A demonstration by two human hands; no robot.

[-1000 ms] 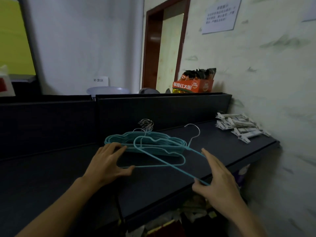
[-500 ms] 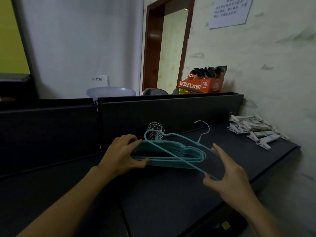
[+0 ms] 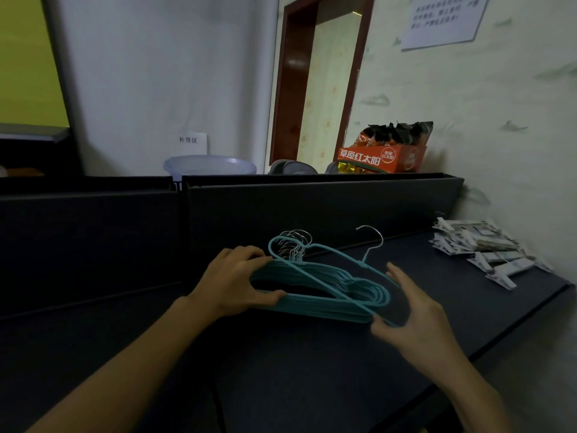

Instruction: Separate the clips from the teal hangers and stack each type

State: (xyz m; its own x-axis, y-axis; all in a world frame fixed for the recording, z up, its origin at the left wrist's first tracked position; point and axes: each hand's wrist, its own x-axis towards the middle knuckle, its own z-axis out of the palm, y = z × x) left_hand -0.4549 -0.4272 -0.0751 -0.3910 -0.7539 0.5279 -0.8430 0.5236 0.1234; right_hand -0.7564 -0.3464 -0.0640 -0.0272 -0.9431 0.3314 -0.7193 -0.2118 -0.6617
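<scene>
A stack of teal hangers with silver hooks lies on the dark shelf. My left hand grips the stack's left end, thumb under and fingers over it. One single teal hanger lies askew on top, its hook pointing up to the right. My right hand holds that hanger's right end between thumb and fingers. A pile of white clips rests at the shelf's far right, near the wall.
A dark back panel rises behind the shelf. On top of it stand an orange snack box and a pale plastic basin. The wall closes the right side; the shelf's front edge runs diagonally at lower right.
The single hanger has come further over the stack, and my right hand has moved closer to the stack's right end. My left hand keeps its grip; the view has shifted slightly.
</scene>
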